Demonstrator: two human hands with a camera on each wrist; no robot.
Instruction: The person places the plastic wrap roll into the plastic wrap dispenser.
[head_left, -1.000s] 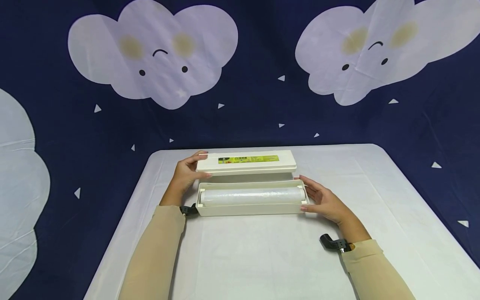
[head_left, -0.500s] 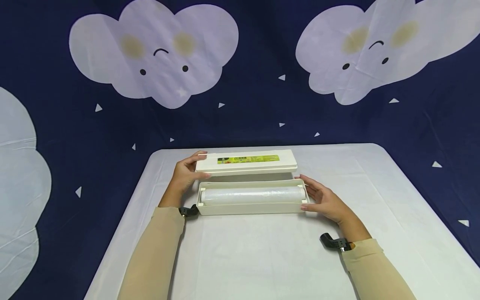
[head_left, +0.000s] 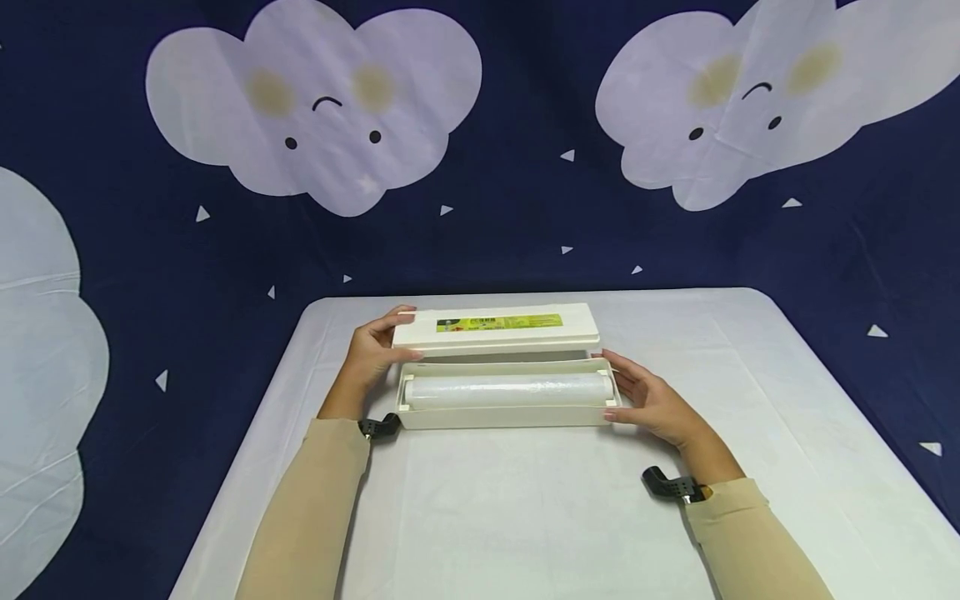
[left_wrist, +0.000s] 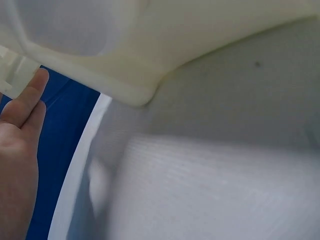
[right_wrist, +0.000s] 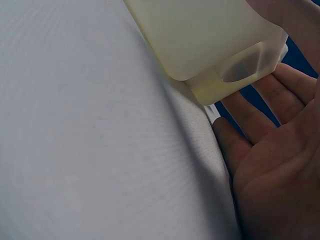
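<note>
A long cream box (head_left: 502, 418) lies lengthwise on the table, with a roll of cling film (head_left: 510, 390) inside it. Its lid (head_left: 517, 338), bearing a yellow-green label (head_left: 498, 323), is held just behind and above the box. My left hand (head_left: 369, 354) grips the lid's left end, thumb at the front edge and fingers at the back. At the box's right end, my right hand (head_left: 651, 404) holds it between thumb and fingers. The right wrist view shows the box's end wall (right_wrist: 245, 70) with an oval hole, the fingers behind it.
A white cloth covers the table (head_left: 540, 517), whose far edge meets a dark blue curtain (head_left: 517, 225) printed with clouds. A black wrist camera mount (head_left: 670, 485) juts inward from the right wrist, another mount (head_left: 381, 426) from the left, near the box's front left corner.
The lid has come slightly down and toward the box, narrowing the gap between them. My left hand moved with it. The right hand and the box have stayed nearly in place.
</note>
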